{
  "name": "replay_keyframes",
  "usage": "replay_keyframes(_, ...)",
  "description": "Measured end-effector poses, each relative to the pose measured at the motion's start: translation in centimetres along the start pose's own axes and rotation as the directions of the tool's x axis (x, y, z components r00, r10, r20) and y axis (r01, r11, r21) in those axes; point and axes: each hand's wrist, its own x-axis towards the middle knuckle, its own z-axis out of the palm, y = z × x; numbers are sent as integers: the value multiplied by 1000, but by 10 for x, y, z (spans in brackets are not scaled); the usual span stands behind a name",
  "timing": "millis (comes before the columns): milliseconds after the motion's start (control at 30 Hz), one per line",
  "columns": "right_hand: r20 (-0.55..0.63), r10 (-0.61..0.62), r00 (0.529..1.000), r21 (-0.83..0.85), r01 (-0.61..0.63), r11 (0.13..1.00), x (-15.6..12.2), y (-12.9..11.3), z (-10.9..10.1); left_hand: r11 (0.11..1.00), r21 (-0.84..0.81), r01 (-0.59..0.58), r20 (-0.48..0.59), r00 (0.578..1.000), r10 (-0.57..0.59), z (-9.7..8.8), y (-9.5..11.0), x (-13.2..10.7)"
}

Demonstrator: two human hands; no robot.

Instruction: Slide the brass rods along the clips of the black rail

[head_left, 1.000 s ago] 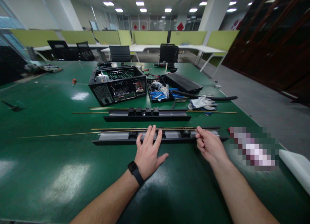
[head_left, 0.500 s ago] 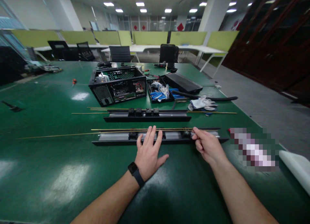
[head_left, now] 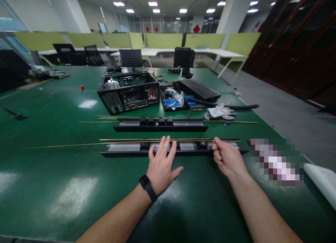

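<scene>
A long black rail (head_left: 126,150) with small black blocks on it lies across the green table (head_left: 52,173) in front of me. My left hand (head_left: 161,164), with a black watch on the wrist, lies flat and open on the rail's middle. Thin brass rods (head_left: 78,144) run along the rail's top. My right hand (head_left: 227,158) is closed in a pinch on one brass rod near the rail's right end.
A second black rail (head_left: 183,125) with more brass rods lies just beyond. Behind it stand an open computer case (head_left: 128,90), a black tray with blue and white gloves (head_left: 173,99), a flat black panel (head_left: 199,89) and white gloves (head_left: 219,111). A white object (head_left: 320,180) lies at the right edge.
My right hand slid a little to the left along the rod and then back to the right, with the rod shifting slightly rightward. The left hand has stayed in place on the rail.
</scene>
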Motion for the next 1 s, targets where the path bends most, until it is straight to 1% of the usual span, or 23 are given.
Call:
replay_keyframes(133,39,-2,999,-77,5,997,-1,1,1,1000,-4,-3,-12,1000,3,0,1,0)
replay_keyframes(267,42,-12,999,-139,17,990,-1,1,1,1000,8,-4,-10,1000,4,1,1,0)
replay_keyframes(433,52,2,999,-99,3,995,0,1,0,1000,9,-9,-17,1000,9,2,1,0)
replay_keyframes(633,8,-15,1000,-18,15,1000,3,2,-1,1000,6,-9,-10,1000,9,1,0,0)
replay_keyframes(800,-8,-26,1000,-7,26,1000,4,1,-5,1000,7,-10,-9,1000,10,1,0,0)
replay_keyframes(867,1,-6,1000,-18,6,1000,3,0,-4,1000,6,-9,-9,1000,10,1,1,0)
replay_keyframes(1000,76,36,996,-89,-29,996,-3,0,2,1000,2,-3,-11,1000,3,1,1,0)
